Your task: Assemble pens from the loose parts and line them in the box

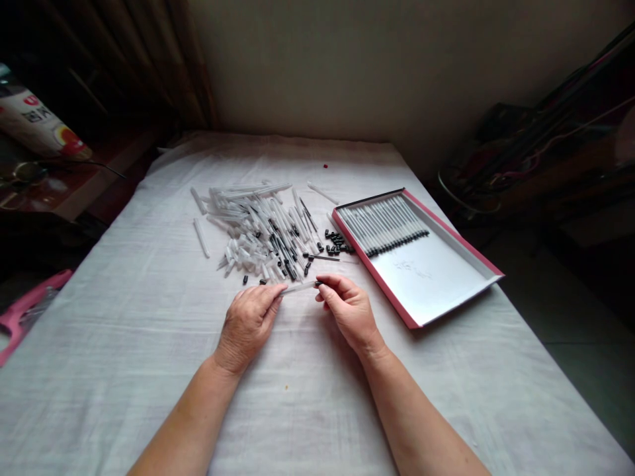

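My left hand (252, 322) pinches one end of a translucent pen barrel (299, 287), which lies nearly level just above the cloth. At the barrel's other end is a small black end plug (319, 283), gripped between the thumb and fingers of my right hand (348, 309). Whether the plug is fully seated in the barrel I cannot tell. Beyond my hands spreads a pile of clear pen barrels, caps and dark refills (258, 225). Loose black plugs (337, 243) lie to the right of that pile.
A shallow box lid with red sides (380, 284) stands on the right, holding a row of pens (381, 225) with black ends. White cloth (149, 396) covers the table. A pink-handled object (37, 297) is at the left edge, and a labelled bottle (42, 122) stands beyond it.
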`<state>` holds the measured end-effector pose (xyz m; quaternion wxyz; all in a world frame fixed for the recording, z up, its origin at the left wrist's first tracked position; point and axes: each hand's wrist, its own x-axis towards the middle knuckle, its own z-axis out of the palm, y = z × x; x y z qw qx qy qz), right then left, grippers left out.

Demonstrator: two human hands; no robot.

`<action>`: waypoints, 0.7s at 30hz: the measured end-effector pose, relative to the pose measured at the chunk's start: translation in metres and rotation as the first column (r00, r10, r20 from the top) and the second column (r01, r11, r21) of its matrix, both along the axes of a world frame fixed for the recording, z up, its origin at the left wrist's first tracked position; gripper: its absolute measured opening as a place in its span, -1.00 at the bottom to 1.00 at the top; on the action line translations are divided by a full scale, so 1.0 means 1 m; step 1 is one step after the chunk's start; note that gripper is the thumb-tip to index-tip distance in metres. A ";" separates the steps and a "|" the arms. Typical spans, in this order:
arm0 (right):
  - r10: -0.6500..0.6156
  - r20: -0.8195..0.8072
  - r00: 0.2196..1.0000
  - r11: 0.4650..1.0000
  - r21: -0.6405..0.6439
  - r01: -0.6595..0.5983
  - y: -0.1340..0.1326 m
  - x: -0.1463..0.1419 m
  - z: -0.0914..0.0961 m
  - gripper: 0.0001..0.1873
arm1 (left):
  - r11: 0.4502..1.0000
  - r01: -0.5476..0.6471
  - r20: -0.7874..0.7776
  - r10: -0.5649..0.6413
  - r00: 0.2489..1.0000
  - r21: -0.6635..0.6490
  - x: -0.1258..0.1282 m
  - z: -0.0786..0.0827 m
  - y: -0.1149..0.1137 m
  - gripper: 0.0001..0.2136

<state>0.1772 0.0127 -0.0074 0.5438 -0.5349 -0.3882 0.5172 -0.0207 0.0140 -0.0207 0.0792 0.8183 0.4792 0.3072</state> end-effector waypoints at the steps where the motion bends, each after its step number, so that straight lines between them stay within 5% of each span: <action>1: 0.003 0.018 1.000 1.000 0.020 -0.003 0.000 0.000 0.000 -0.78 | 1.000 0.001 -0.004 -0.001 1.000 0.002 0.000 0.000 0.000 -0.76; 10: 0.039 0.398 0.917 0.957 0.250 -0.149 -0.003 0.013 -0.010 -0.84 | 0.999 0.027 -0.025 -0.027 0.999 0.020 -0.001 -0.001 -0.001 -0.77; 15: 0.022 0.603 0.797 0.928 0.285 -0.241 -0.002 0.017 -0.007 -0.80 | 0.998 0.052 -0.029 -0.051 0.998 0.045 -0.001 0.000 0.000 -0.78; 21: 0.018 0.749 0.663 0.945 0.204 -0.256 -0.002 0.018 -0.007 -0.53 | 0.996 0.084 -0.016 -0.084 0.996 0.041 -0.001 -0.001 -0.001 -0.78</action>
